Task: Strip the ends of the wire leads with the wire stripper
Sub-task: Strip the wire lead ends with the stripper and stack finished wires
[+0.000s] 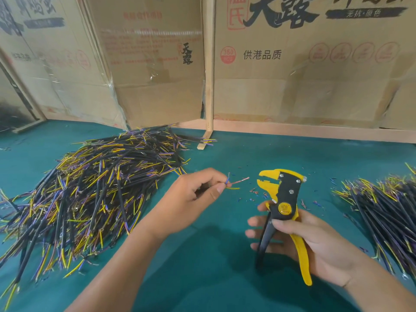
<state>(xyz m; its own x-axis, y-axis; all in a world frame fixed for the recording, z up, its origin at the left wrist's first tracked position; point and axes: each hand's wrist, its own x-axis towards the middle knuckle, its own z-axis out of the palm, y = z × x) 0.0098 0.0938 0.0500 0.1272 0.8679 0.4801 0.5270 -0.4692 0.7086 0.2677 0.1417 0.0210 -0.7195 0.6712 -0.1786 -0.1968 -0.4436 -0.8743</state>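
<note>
The right hand [315, 246] gripped the yellow-black wire stripper [284, 212] near the tabletop's [213, 255] front edge, its jaws apart. Just left, the left hand [191, 199] pinched a wire lead [234, 184], its ends free. Wire piles lay at the left edge [90, 188] and right edge [387, 210], before cardboard boxes [292, 75]

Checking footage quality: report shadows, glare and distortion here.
Head view: soft shadow on the green mat beneath both hands; glare streaks on the taped cardboard boxes; wide-angle bending at the edges; wire stripper sharp, left wire pile slightly soft.
</note>
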